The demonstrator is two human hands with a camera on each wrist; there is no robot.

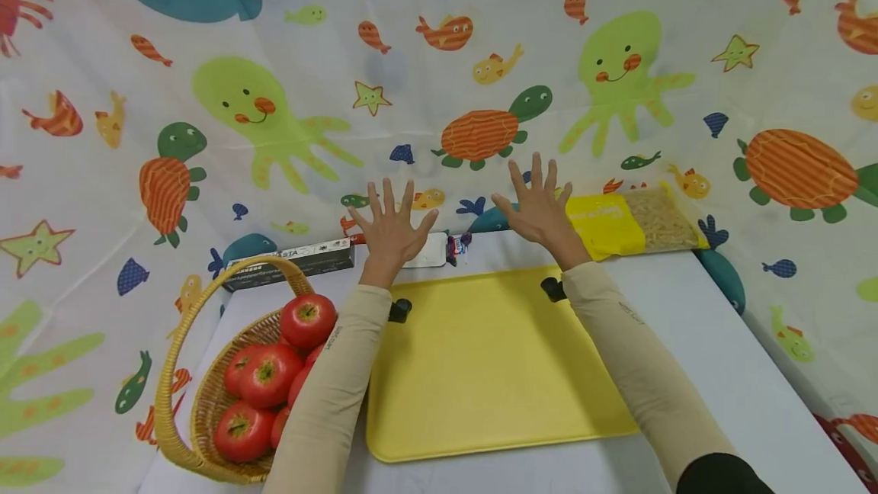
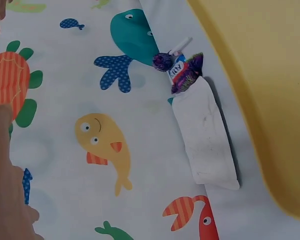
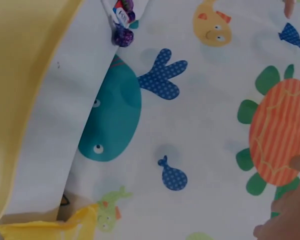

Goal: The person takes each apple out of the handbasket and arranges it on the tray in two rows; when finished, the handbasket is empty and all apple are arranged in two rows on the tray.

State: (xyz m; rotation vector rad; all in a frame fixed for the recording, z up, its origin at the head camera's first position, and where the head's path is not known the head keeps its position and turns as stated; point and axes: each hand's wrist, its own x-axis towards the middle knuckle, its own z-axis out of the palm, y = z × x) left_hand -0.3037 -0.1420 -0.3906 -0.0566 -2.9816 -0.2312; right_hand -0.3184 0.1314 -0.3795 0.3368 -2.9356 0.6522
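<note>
My left hand (image 1: 389, 231) is raised with its fingers spread, above the back left of the yellow tray (image 1: 494, 372); it holds nothing. Likewise lifted and spread, my right hand (image 1: 538, 208) is over the tray's back right corner, near a yellow bag of pasta (image 1: 634, 221). Behind the tray, between the hands, lie a white flat packet (image 2: 205, 135) and a lollipop in a purple wrapper (image 2: 185, 72). Only part of each hand shows at the edge of its own wrist view.
A wicker basket (image 1: 181, 448) of red apples (image 1: 270, 376) stands left of the tray, its tall handle arching up. A long black box (image 1: 291, 261) lies behind it. At the back hangs a curtain (image 1: 411, 120) printed with sea animals. A white cloth (image 1: 741, 372) covers the table.
</note>
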